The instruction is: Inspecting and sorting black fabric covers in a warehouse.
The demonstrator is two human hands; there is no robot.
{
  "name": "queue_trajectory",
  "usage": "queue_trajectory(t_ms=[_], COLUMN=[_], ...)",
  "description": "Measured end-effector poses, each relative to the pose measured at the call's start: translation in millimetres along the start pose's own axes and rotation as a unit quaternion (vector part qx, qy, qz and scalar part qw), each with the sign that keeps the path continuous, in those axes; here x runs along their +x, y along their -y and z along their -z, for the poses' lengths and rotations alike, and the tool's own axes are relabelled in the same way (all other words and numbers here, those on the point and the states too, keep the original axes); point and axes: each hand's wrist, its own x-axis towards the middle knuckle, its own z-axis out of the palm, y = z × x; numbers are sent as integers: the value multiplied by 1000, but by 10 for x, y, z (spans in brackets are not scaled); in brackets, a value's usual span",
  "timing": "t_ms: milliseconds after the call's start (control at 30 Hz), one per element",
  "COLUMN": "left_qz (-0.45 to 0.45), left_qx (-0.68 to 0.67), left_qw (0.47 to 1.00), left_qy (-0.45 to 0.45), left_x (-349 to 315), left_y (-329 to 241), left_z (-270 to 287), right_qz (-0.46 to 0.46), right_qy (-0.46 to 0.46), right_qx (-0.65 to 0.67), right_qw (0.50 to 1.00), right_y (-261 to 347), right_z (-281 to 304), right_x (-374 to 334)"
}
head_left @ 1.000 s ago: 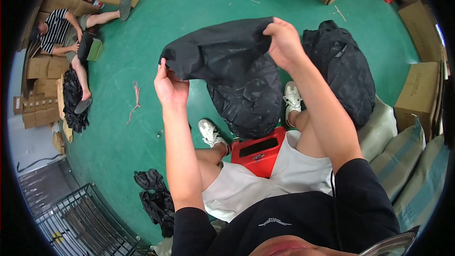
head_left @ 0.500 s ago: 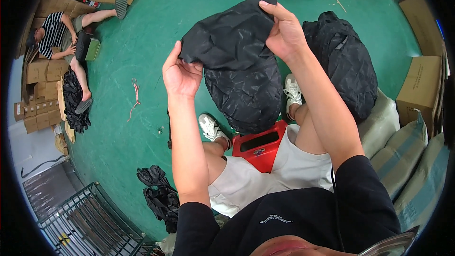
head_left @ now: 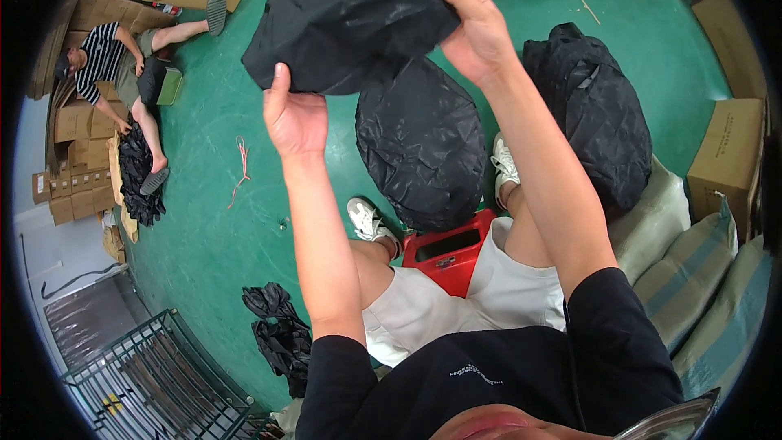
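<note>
Between my raised hands stretches a black cloth cover [head_left: 350, 20] with a rounded, wrinkled shape. My left hand [head_left: 297, 121] pinches its lower left edge, thumb on top and fingers hidden behind. At the upper right corner, my right hand [head_left: 481, 37] grips it the same way. Below and partly behind the cover, a rounded black cloth-covered bundle [head_left: 419, 147] stands between my feet, in front of a red plastic stool [head_left: 448, 257]. Another large black cloth bundle [head_left: 590, 114] rests beyond my right leg.
Stuffed woven sacks [head_left: 684, 269] lie at my right beside a cardboard box [head_left: 723, 155]. Crumpled black cloth [head_left: 278, 338] is on the green floor to my left, near a metal rack [head_left: 163, 379]. Pink string [head_left: 239, 171] lies farther off. A seated person [head_left: 102, 57] handles black cloth at far left.
Both hands have moved away from me and slightly left, and the cover is spread wider. More of the bundle below shows. The other person has reached down to the black cloth pile.
</note>
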Motion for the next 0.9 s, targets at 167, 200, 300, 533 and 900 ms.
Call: queue_trajectory(t_ms=[167,200,300,533,900], left_qz=[173,229,303,362,520], left_qx=[17,12,95,254,638], left_qw=[956,943,902,835,567], left_qy=[-235,-243,-292,-327,-35], left_x=[14,-12,-179,-399,-1142], left_y=[743,985,1445,1344,1440], left_z=[868,1185,1830,1822,1943], right_qz=[-181,-209,-205,-276,-583], right_qy=[-253,-253,-301,-260,279], right_qx=[-167,-194,-303,-650,-731], right_qw=[935,925,881,659,220], right_y=[-682,-782,-961,-1110,-1375], right_z=[699,963,1366,1531,2530], right_x=[-64,-98,-237,-289,-762])
